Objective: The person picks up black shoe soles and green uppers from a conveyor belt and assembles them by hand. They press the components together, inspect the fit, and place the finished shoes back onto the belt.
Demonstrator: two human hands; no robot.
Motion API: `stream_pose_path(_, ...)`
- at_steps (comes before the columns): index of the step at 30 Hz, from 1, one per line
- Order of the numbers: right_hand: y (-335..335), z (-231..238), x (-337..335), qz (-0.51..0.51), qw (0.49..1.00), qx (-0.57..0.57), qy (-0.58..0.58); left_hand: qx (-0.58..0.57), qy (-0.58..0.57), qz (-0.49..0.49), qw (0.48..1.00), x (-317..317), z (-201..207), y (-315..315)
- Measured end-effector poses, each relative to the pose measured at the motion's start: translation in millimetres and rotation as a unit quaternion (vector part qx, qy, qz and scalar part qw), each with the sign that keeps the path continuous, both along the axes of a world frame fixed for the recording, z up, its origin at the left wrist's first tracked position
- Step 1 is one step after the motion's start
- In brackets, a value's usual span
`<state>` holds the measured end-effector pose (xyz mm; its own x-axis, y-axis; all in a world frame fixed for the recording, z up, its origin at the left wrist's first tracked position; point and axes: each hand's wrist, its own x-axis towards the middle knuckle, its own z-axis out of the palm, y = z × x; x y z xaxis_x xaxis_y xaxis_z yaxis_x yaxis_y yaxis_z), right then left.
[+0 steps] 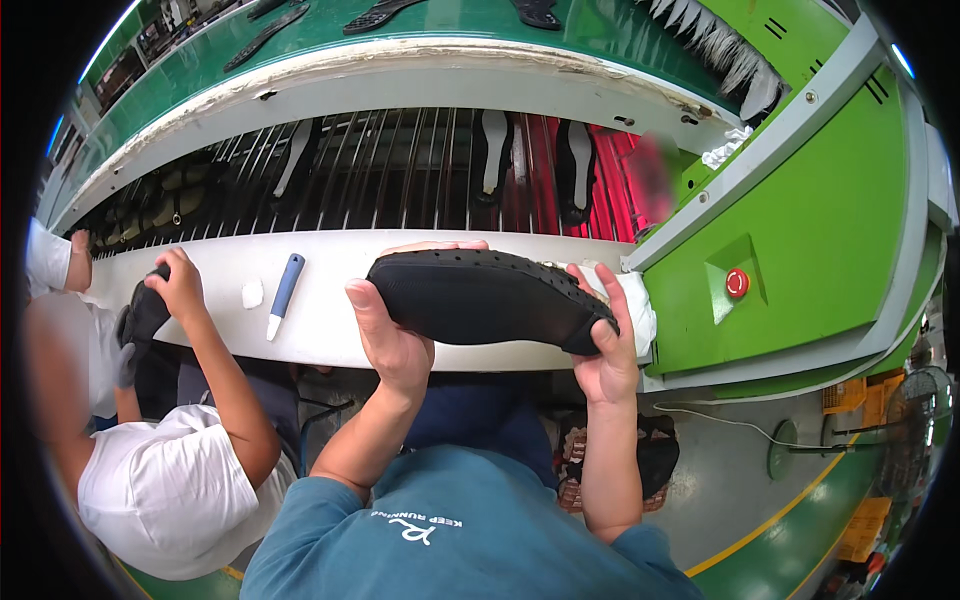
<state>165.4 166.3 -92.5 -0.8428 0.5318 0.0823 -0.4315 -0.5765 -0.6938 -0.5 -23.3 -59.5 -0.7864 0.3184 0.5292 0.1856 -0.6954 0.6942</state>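
Head view: the person holds a black shoe (485,310) sole-up over the near edge of the white tabletop (330,330). The left hand (392,340) is closed around the toe end, thumb on the near side and fingertips showing over the far side. The right hand (605,350) is closed around the heel end, fingers wrapped over the sole edge. The shoe lies roughly level, toe toward the person's left. A white cloth (632,300) lies under the heel end, at the right end of the tabletop. A blue-handled tool (284,293) and a small white lump (252,293) rest on the tabletop left of the shoe. Farther left, a co-worker's hand (180,285) grips another dark shoe (143,318). Beyond the far edge, a wire conveyor (400,170) carries shoes. A red button (737,283) sits on the green housing (820,220) at right.
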Motion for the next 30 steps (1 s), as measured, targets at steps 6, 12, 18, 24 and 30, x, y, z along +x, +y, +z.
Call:
stream_pose_path(6, -7, -1, 4, -0.034, 0.998, 0.053, -0.012, -0.009, -0.006, -0.057, 0.998, 1, 11, 3)
stream_pose_path(12, -13, 0, 6, -0.045, 0.998, 0.052, -0.007, -0.011, 0.004, -0.033, 0.999, -5, 10, 7)
stream_pose_path(18, -18, 11, 4, -0.124, 0.988, 0.095, 0.015, 0.043, -0.013, -0.111, 0.993, -27, 18, 5)
stream_pose_path(24, -13, 113, -35, -0.261, 0.93, 0.208, 0.154, -0.045, 0.109, -0.013, 0.993, -71, 28, -2)
stream_pose_path(30, 3, 245, -174, -0.597, 0.547, 0.541, 0.23, -0.345, 0.108, 0.109, 0.926, -156, -56, 18)
